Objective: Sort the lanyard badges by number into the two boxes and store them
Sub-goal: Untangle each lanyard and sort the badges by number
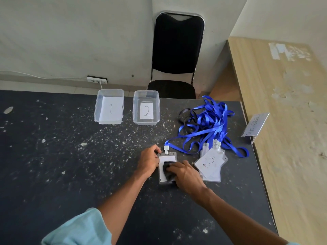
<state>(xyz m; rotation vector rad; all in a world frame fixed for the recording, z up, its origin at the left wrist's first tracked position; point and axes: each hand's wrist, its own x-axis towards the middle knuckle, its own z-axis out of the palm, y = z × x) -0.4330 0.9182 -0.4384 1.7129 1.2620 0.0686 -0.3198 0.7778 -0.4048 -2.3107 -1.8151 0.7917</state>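
A badge lies flat on the dark bench, long axis pointing away toward two boxes, marked 1 and 2. The left hand pinches its top left corner; the right hand presses something dark, perhaps a cloth, onto it, hiding its number.

The number on the clear plastic badge holder with a white card cannot be read — the right hand and a dark object under its fingers cover the card's middle. The left hand hides the holder's left edge. Under the top badge marked 2, the stacked badges show only their edges. The handwriting on the small tilted clear sign is too blurred to read.
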